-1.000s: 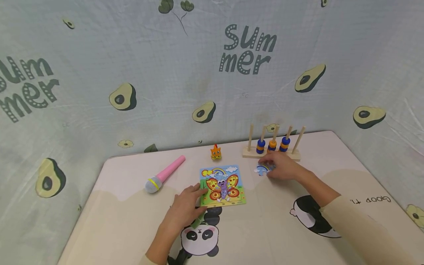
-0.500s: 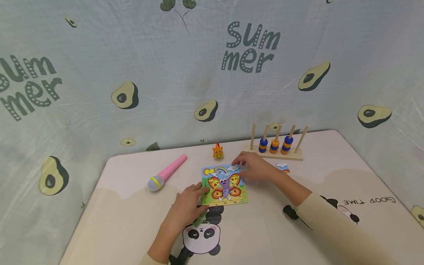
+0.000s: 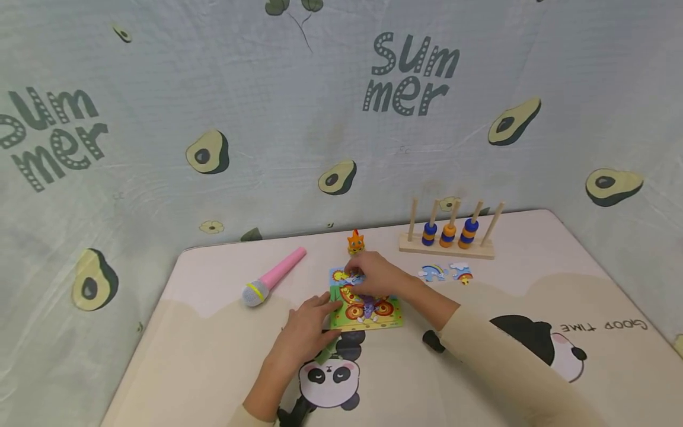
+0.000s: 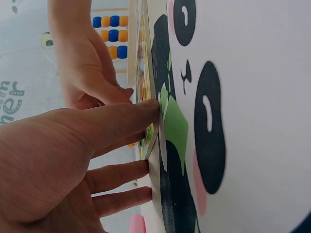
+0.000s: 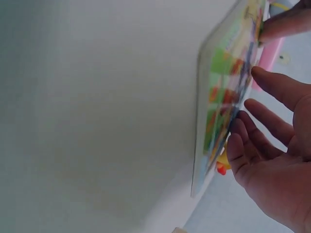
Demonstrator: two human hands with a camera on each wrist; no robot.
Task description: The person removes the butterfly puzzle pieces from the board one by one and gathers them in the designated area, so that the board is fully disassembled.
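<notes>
A square butterfly jigsaw puzzle (image 3: 392, 319) lies flat on the table in the head view. My left hand (image 3: 301, 332) rests at its left edge, fingers mostly straight, one reaching over the picture and the thumb touching the near side. Over the puzzle's upper left part is my right hand (image 3: 380, 276), fingertips bent down to the surface. In the right wrist view its thumb and fingers (image 5: 272, 114) stand apart, with no piece visible between them. The hand hides part of the picture. Two loose puzzle pieces, one with a rainbow (image 3: 433, 273), one with a mushroom (image 3: 461, 272), lie to the right.
Behind the loose pieces stands a wooden bead rack (image 3: 447, 244) with blue and orange rings on pegs. A small orange toy figure (image 3: 356, 242) sits behind the puzzle. To the left lies a pink toy microphone (image 3: 274, 276). A patterned cloth (image 3: 277, 130) hangs behind the table.
My right hand has left the loose pieces at the right and moved left, past the puzzle's upper right corner, to its upper left. The left hand has stayed at the puzzle's edge.
</notes>
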